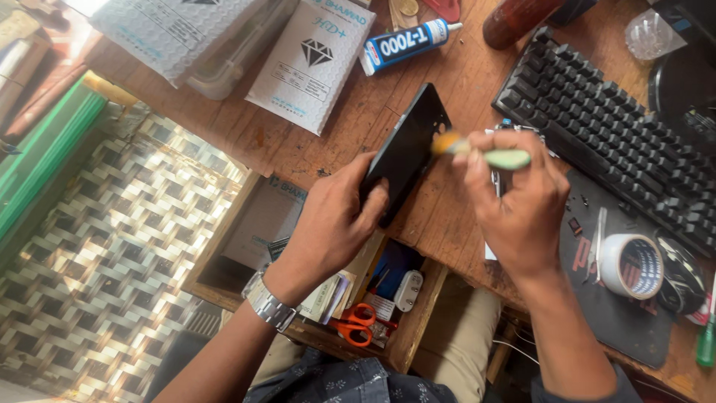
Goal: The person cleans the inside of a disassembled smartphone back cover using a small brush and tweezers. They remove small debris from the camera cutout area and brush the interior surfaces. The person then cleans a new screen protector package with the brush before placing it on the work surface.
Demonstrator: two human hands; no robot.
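Observation:
My left hand grips the near end of a black phone body, held tilted over the wooden desk. A metal watch sits on that wrist. My right hand pinches a small brush-like tool with a pale green handle and orange tip. The orange tip touches the phone's right edge near its far end.
A black keyboard lies at the right, with a tape roll on a dark mat below it. A glue tube and white packets lie at the far side. An open drawer holds orange scissors.

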